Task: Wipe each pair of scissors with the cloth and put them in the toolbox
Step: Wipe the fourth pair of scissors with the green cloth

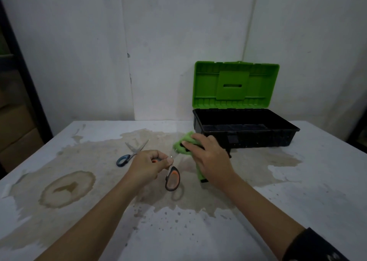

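Currently we hold the orange scissors (172, 179) above the bench (297, 191), the left hand (147, 164) grip pinching the handle, long axis running away and rightward into the cloth (185, 139) grasped by the right hand (208, 157), which is nearer the open toolbox (246, 139) just behind it.

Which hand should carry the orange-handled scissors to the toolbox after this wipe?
Probably left: the left hand grips the orange-handled scissors by the handle, while the right hand holds the cloth. The open toolbox stands at the far right.
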The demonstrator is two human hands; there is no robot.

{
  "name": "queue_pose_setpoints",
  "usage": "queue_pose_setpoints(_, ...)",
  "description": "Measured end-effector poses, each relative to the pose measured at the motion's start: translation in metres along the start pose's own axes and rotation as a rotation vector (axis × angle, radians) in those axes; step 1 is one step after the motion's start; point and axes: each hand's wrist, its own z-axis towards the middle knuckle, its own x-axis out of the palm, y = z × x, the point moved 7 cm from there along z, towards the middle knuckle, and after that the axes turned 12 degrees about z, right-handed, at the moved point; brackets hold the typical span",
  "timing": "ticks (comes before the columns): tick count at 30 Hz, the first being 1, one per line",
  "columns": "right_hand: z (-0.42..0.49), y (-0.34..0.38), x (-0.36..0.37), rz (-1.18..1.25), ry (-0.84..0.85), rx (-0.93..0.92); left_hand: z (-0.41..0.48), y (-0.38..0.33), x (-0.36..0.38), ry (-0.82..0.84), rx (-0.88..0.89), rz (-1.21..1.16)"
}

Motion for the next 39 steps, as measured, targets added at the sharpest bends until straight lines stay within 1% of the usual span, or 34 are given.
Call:
queue_pose_setpoints(3, 0.009, -0.031, -0.012, -0.017, -0.073, 0.166, -0.004, 0.005, 0.002, 0.012, 0.000, 0.004)
queue_pose_setpoints(4, 0.011, -0.032, -0.017, -0.013, -0.103, 0.182, -0.004, 0.005, 0.002, 0.006, 0.000, 0.000)
queue_pose_setpoints(6, 0.014, -0.013, -0.018, 0.006, -0.123, 0.112, -0.002, 0.002, 0.003, -0.014, -0.002, -0.007)
queue_pose_setpoints(8, 0.009, 0.014, -0.010, -0.014, -0.079, -0.032, -0.001, -0.004, 0.005, -0.010, 0.012, -0.021)
queue_pose_setpoints(10, 0.003, 0.017, 0.001, -0.037, -0.012, -0.091, -0.002, -0.008, 0.007, -0.001, 0.039, 0.000)
queue_pose_setpoints(12, 0.004, -0.004, 0.002, -0.054, -0.017, -0.033, -0.005, -0.006, 0.006, 0.003, 0.058, 0.028)
queue_pose_setpoints(14, 0.010, -0.029, -0.008, -0.054, -0.070, 0.105, -0.007, -0.003, 0.006, 0.013, 0.060, 0.053)
queue_pose_setpoints(15, 0.012, -0.034, -0.014, -0.050, -0.101, 0.146, -0.007, -0.001, 0.005, 0.015, 0.056, 0.061)
queue_pose_setpoints(16, 0.014, -0.031, -0.016, -0.040, -0.123, 0.144, -0.006, -0.001, 0.004, 0.011, 0.051, 0.067)
queue_pose_setpoints(18, 0.015, -0.005, -0.015, -0.006, -0.120, 0.023, -0.003, -0.003, 0.002, 0.002, 0.041, 0.078)
queue_pose_setpoints(20, 0.009, 0.024, -0.004, -0.010, -0.042, -0.151, 0.000, -0.007, 0.003, 0.005, 0.056, 0.096)
queue_pose_setpoints(21, 0.005, 0.030, 0.003, -0.019, -0.006, -0.196, 0.000, -0.009, 0.004, 0.004, 0.084, 0.121)
queue_pose_setpoints(22, 0.004, 0.028, 0.007, -0.021, 0.018, -0.200, -0.001, -0.011, 0.005, -0.002, 0.116, 0.146)
queue_pose_setpoints(24, 0.010, 0.012, 0.011, -0.045, 0.041, -0.148, -0.004, -0.011, 0.005, -0.021, 0.155, 0.167)
queue_pose_setpoints(26, 0.021, -0.010, 0.012, -0.098, 0.048, -0.048, -0.007, -0.006, 0.005, -0.029, 0.161, 0.173)
queue_pose_setpoints(28, 0.030, -0.029, 0.005, -0.115, 0.019, 0.088, -0.008, -0.003, 0.005, -0.031, 0.147, 0.172)
queue_pose_setpoints(30, 0.031, -0.030, -0.005, -0.098, -0.043, 0.157, -0.005, -0.002, 0.002, -0.042, 0.128, 0.158)
queue_pose_setpoints(32, 0.026, -0.009, -0.010, -0.070, -0.076, 0.100, -0.001, -0.002, 0.000, -0.048, 0.120, 0.156)
queue_pose_setpoints(35, 0.006, 0.022, 0.004, -0.077, 0.007, -0.080, 0.000, -0.006, 0.003, -0.050, 0.144, 0.167)
queue_pose_setpoints(37, 0.002, 0.014, 0.012, -0.077, 0.034, -0.069, -0.003, -0.008, 0.007, -0.063, 0.178, 0.205)
queue_pose_setpoints(39, 0.009, -0.006, 0.012, -0.091, 0.029, -0.005, -0.006, -0.007, 0.009, -0.071, 0.185, 0.216)
